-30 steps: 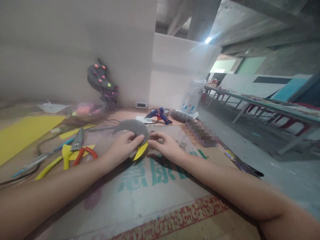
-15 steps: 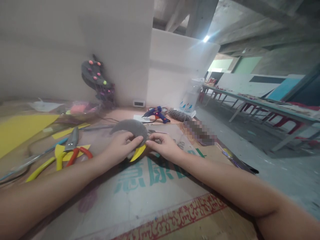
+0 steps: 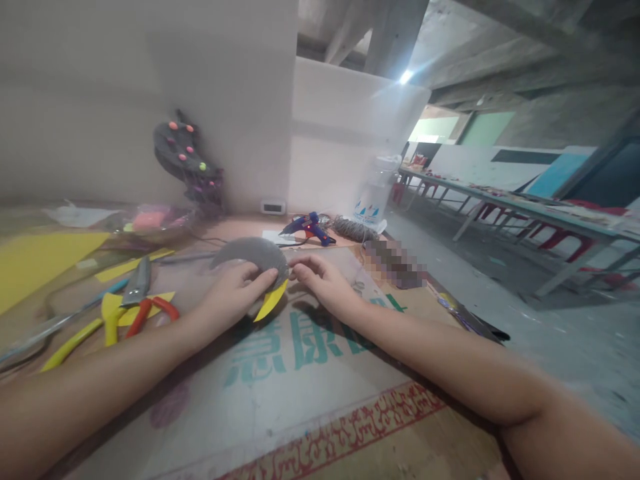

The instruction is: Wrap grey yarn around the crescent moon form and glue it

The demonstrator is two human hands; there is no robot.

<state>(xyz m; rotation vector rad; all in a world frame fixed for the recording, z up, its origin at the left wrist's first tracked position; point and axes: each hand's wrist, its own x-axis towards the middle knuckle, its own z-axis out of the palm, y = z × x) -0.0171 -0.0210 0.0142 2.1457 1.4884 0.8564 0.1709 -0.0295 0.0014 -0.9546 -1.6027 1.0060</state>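
A grey, rounded, crescent-like piece (image 3: pixel 253 252) with a fuzzy-looking surface is held just above the cardboard. My left hand (image 3: pixel 240 287) is closed on it, thumb on top and fingers beneath. A curved yellow tip (image 3: pixel 271 301) sticks out below my left thumb, at the piece's lower right. Beside the right edge of the piece is my right hand (image 3: pixel 325 283), its thumb and fingertips drawn together. Whatever lies between those fingertips is too small to make out. Past the piece, a blue glue gun (image 3: pixel 310 229) with a small red light rests on the table.
Yellow-and-red-handled pliers (image 3: pixel 137 287) and yellow sheet scraps (image 3: pixel 47 263) lie at left. A grey yarn bundle (image 3: pixel 355 229) sits by a clear plastic container (image 3: pixel 375 193). Dark dotted curved work (image 3: pixel 183 153) stands against the board. Printed cardboard (image 3: pixel 240 413) covers the table.
My right fingertips have moved slightly up and away from the yellow tip, which now shows more fully. My left hand keeps its hold on the grey piece. The view has shifted a little.
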